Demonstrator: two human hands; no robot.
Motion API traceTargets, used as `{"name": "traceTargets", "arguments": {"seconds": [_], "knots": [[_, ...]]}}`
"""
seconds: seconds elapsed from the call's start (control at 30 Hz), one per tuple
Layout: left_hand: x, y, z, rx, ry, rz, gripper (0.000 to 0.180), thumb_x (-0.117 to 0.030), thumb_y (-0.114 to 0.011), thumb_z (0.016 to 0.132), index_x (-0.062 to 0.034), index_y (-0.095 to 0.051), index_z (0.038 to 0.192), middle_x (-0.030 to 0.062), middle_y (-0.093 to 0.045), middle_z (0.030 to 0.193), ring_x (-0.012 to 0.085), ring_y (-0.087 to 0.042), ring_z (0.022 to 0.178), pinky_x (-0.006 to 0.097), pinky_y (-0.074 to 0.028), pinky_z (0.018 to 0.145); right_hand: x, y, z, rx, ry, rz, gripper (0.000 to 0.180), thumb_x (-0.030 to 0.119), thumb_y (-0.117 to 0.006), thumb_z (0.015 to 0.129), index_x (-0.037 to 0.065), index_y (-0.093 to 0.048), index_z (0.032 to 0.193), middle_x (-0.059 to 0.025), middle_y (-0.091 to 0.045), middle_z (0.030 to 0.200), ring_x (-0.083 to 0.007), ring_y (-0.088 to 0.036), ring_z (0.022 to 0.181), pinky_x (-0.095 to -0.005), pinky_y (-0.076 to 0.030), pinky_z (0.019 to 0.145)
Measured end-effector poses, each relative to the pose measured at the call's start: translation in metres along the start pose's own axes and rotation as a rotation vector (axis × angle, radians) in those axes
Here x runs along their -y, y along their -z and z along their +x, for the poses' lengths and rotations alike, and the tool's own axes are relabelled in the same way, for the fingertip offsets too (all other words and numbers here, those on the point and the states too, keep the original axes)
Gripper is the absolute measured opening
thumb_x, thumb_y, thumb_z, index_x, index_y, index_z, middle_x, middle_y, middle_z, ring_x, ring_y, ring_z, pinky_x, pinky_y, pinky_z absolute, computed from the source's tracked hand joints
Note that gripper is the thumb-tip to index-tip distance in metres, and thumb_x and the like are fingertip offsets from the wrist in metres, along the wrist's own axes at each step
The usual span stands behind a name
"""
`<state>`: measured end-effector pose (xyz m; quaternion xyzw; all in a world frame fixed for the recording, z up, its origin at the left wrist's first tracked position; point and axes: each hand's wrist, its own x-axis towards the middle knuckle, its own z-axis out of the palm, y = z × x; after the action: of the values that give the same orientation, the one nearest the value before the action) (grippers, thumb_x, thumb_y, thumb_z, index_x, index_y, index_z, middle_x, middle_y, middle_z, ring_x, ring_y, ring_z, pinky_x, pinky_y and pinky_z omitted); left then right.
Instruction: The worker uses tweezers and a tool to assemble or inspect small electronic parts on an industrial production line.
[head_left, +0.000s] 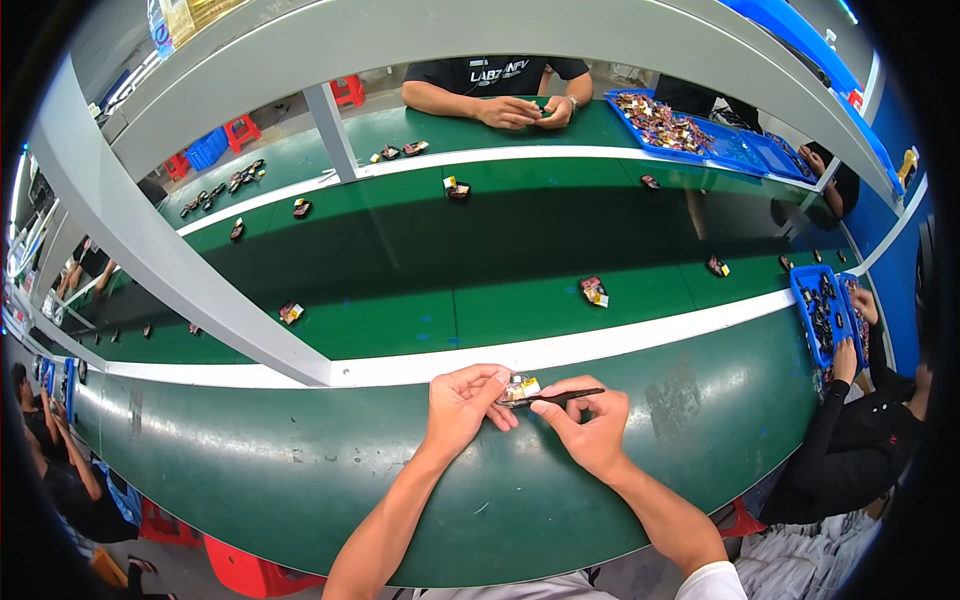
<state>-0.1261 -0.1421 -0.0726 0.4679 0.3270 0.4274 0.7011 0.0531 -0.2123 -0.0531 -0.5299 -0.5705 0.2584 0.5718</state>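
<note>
In front of me, over the near green worktop, my left hand (462,408) is closed on a small electronic part (522,386), which has a clear shell and a yellow patch. From the right, my right hand (592,428) grips a thin black tool (578,396), slim like tweezers. The tool lies along the part's near edge and its tip reaches the part. Fingers hide some of the part, so its full shape does not show.
Beyond a white rail (560,352), a green conveyor belt (400,318) carries several similar parts (594,291). Across it a person's hands (525,112) work beside a blue tray (665,130). At right, another person reaches to a blue bin (818,315). A grey post (215,265) stands left.
</note>
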Motion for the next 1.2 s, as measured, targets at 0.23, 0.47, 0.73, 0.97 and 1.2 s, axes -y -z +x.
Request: {"name": "traceTargets", "arguments": {"seconds": [0.23,0.47,0.73,0.97,1.2], "knots": [[0.001,0.0006,0.0001,0.004,-0.009,-0.008,0.026,-0.013,-0.062,0.1,0.0109,-0.067,0.108,0.0184,-0.071,0.083,0.0239,-0.071,0.058,0.029,-0.058,0.049,-0.0009,-0.0031,-0.0013,-0.009,0.139,-0.118,0.016,0.002,-0.085,0.077,0.002,-0.075,0.089,-0.0019,-0.071,0.071,-0.0013,-0.043,0.045,-0.0203,-0.031,0.044],[0.0011,0.0014,0.0003,0.005,-0.011,0.003,0.026,-0.014,-0.062,0.1,0.0106,-0.068,0.108,0.0181,-0.072,0.084,0.023,-0.07,0.058,0.029,-0.057,0.049,-0.0049,-0.0076,-0.001,-0.035,0.145,-0.085,0.014,0.002,-0.084,0.077,0.004,-0.076,0.089,-0.0003,-0.067,0.064,-0.0016,-0.036,0.043,-0.0224,-0.026,0.042],[0.002,0.0008,0.0002,-0.01,0.007,0.023,0.026,-0.014,-0.063,0.1,0.0107,-0.068,0.107,0.0175,-0.071,0.084,0.0228,-0.07,0.057,0.03,-0.057,0.048,-0.0057,-0.0063,-0.0008,-0.026,0.114,-0.082,0.015,0.003,-0.084,0.077,0.006,-0.077,0.089,0.0014,-0.064,0.061,-0.0016,-0.036,0.044,-0.023,-0.025,0.042],[0.0024,0.0047,0.0003,0.029,-0.001,0.01,0.026,-0.013,-0.062,0.1,0.0108,-0.068,0.107,0.0177,-0.072,0.084,0.0233,-0.07,0.057,0.03,-0.057,0.048,-0.0022,-0.0013,0.0016,0.023,0.12,-0.097,0.013,0.0,-0.084,0.076,0.003,-0.075,0.084,-0.0026,-0.073,0.072,-0.0008,-0.041,0.045,-0.0212,-0.03,0.043],[0.0009,0.007,0.0011,0.069,0.015,0.014,0.024,-0.011,-0.062,0.1,0.0096,-0.066,0.111,0.0169,-0.071,0.086,0.0214,-0.071,0.061,0.028,-0.057,0.05,-0.0044,-0.0031,0.0035,0.006,0.14,-0.086,0.013,0.0,-0.084,0.076,0.005,-0.075,0.085,0.0012,-0.064,0.06,-0.0023,-0.036,0.043,-0.0235,-0.025,0.042]]}}
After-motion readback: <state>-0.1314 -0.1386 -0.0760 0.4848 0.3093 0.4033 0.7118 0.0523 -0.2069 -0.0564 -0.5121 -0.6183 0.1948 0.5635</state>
